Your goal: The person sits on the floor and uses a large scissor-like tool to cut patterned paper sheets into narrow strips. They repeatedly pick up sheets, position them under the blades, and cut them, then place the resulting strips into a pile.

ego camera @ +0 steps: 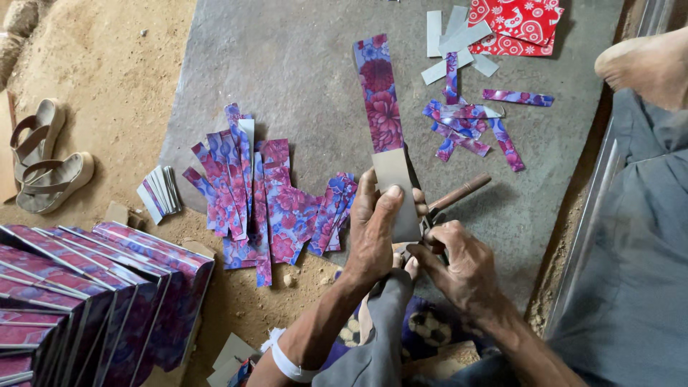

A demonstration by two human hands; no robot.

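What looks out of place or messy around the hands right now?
Nothing looks damaged. The left hand holds a long floral paper strip upright; the right hand grips a tool beside it. Cut strips lie fanned unevenly on the grey mat, and smaller offcuts are scattered.

Pair of sandals (44, 166) on sandy ground at left, stack of floral boxes (93, 287) lower left, fanned floral strips (265, 201) on the grey mat (301, 64), scattered scraps (469, 118) and red patterned paper (517, 25) top right, small card bundle (159, 192) near the sandals.
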